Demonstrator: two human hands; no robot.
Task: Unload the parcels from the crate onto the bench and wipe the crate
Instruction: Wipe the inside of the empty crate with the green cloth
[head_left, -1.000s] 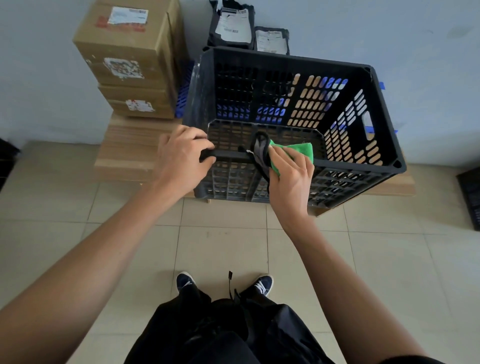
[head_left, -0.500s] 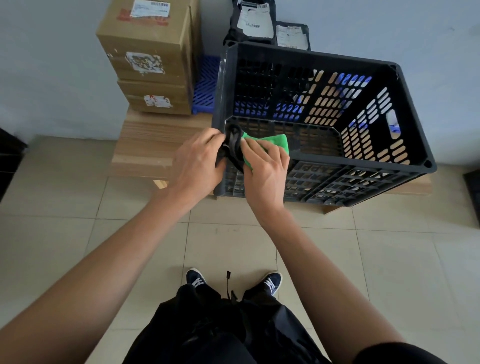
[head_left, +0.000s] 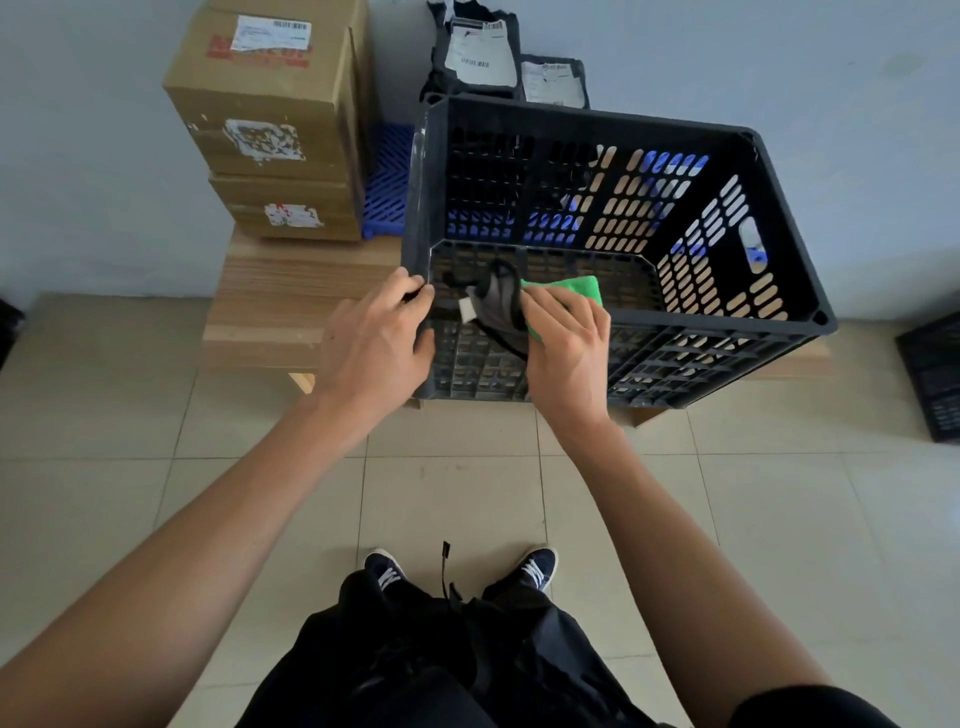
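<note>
A black slotted plastic crate (head_left: 727, 156) stands on a low wooden bench (head_left: 291, 306) against the wall, with nothing visible inside it. My left hand (head_left: 376, 343) grips the crate's near-left corner at the rim. My right hand (head_left: 569, 348) presses a green and grey cloth (head_left: 563, 287) onto the near rim, just right of my left hand. Two stacked cardboard boxes (head_left: 270, 114) sit on the bench to the crate's left. Two black mailer bags (head_left: 485, 52) lean on the wall behind the crate.
A blue plastic grid (head_left: 387, 182) lies between the boxes and the crate. Another dark crate (head_left: 935, 374) sits on the floor at the right edge. My feet (head_left: 460, 566) stand on beige floor tiles in front of the bench.
My right hand slid the cloth left along the near rim toward the corner, then slightly back right. My left hand shifted to the near-left corner.
</note>
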